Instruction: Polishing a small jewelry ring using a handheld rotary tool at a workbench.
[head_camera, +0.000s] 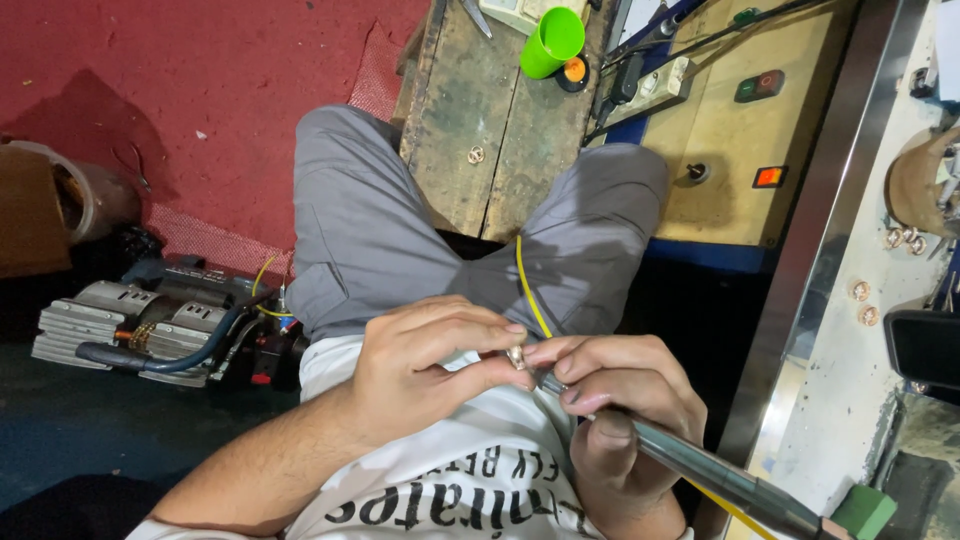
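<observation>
Your left hand (425, 360) sits over your lap, thumb and forefinger pinching a small pale metal ring (516, 356) at the fingertips. The ring is held just above the white printed shirt, between both hands.

Your right hand (615, 410) is closed around a long grey metal handpiece (700, 465), fingers wrapped on the shaft; the tool tip meets the ring, though contact is probably there rather than certain, since the fingertips crowd the spot.

A thin yellow cable (528, 290) runs from the hands away across your grey trousers.

Far, beyond the knees: a worn wooden bench (470, 170) with another small ring (476, 154) lying on it, and a bright green plastic cup (553, 42) tipped at its far end.

Right of that, a tan control panel (720, 190) carrying coloured switches.

Left on the floor: a grey finned compressor motor (130, 325).

Far right, a pale bench (850, 360) with several small copper-coloured rings (862, 300).
</observation>
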